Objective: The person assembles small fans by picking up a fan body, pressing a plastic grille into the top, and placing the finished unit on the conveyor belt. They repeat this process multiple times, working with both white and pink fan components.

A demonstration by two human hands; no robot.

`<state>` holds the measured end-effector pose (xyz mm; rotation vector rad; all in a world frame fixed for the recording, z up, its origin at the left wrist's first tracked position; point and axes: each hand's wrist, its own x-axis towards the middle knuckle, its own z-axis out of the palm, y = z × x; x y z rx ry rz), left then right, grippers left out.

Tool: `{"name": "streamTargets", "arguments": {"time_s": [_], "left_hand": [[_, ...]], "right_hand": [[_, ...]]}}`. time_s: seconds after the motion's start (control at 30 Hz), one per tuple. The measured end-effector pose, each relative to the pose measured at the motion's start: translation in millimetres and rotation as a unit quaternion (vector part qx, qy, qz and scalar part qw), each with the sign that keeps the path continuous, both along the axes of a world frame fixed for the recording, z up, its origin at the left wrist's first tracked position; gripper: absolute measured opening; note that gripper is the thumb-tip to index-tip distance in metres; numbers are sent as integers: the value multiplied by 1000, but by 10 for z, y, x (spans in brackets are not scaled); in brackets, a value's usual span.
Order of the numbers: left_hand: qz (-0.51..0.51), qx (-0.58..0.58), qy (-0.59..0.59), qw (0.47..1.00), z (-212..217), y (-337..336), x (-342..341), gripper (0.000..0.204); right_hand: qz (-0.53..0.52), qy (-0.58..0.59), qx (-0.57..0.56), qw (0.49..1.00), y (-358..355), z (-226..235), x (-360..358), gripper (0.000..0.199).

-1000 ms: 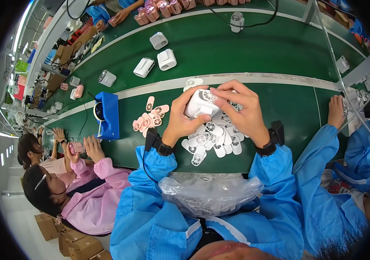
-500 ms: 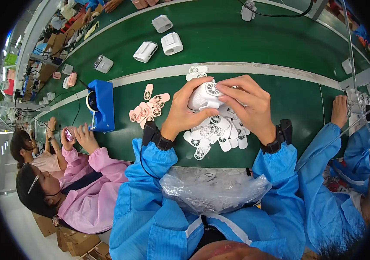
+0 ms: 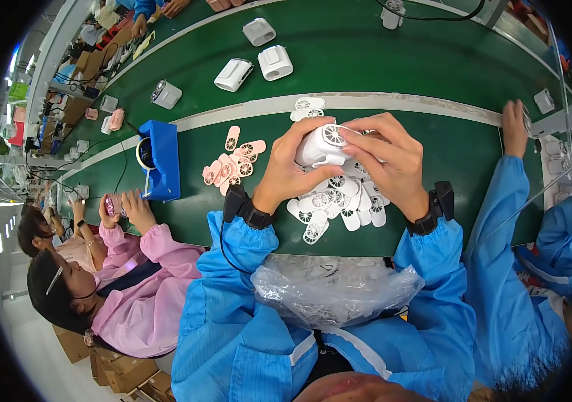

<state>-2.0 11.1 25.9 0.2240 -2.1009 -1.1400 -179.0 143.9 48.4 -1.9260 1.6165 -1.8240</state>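
Observation:
My left hand point(image 3: 286, 164) is closed round a white rounded plastic housing point(image 3: 313, 149), its thumb along the near side. A white cover with a round spoked grille point(image 3: 333, 134) lies against the housing's upper end. The fingers of my right hand point(image 3: 388, 151) pinch and press on this cover, hiding part of it. Beneath both hands spreads a loose pile of white grille covers point(image 3: 339, 194). Two or so more white covers point(image 3: 308, 106) lie just beyond the left fingers. To the left is a small heap of pink grille covers point(image 3: 229, 166).
A blue tape dispenser point(image 3: 165, 157) stands left of the pink heap. Beyond a pale rail, several white housings point(image 3: 275, 63) sit on the green belt point(image 3: 339, 53). Clear plastic sheeting point(image 3: 333, 288) covers my lap. Co-workers' hands point(image 3: 516, 127) work at either side.
Both my hands keep their grip on the housing and cover, with only slight shifts. White housings beyond the rail sit a little farther right. The right co-worker's hand has reached farther forward.

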Motion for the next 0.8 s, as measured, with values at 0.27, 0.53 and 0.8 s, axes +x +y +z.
{"name": "streamTargets", "arguments": {"time_s": [0.27, 0.53, 0.8], "left_hand": [[-11, -4, 5, 1000, -24, -8, 16, 79], [-10, -12, 2, 1000, -56, -21, 24, 77], [-4, 130, 66, 989, -70, 52, -10, 67]], "right_hand": [[18, 6, 16, 1000, 7, 0, -29, 30], [21, 17, 38, 999, 32, -11, -51, 30], [39, 19, 57, 997, -19, -4, 72, 62]]}}
